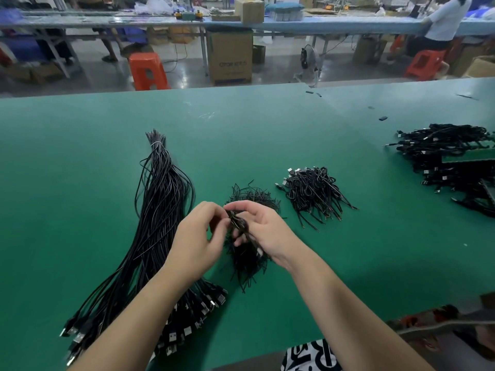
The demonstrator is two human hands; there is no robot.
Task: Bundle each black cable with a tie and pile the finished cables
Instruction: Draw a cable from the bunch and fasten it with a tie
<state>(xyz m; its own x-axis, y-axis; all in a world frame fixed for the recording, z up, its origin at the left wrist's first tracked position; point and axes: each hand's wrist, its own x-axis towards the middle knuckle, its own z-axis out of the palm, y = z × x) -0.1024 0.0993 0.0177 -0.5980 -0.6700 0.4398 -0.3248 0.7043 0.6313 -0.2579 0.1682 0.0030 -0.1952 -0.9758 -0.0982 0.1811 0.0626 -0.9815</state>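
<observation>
L hand & R hand pinching coiled cable, above ties heap

Green work table in front — grey shiny floor beyond. Orange stools on floor, cardboard box under long blue bench — person in white top at far right.

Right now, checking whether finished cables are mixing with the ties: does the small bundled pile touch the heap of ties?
Apart. The head view shows green table between the bundled pile and the ties.
</observation>
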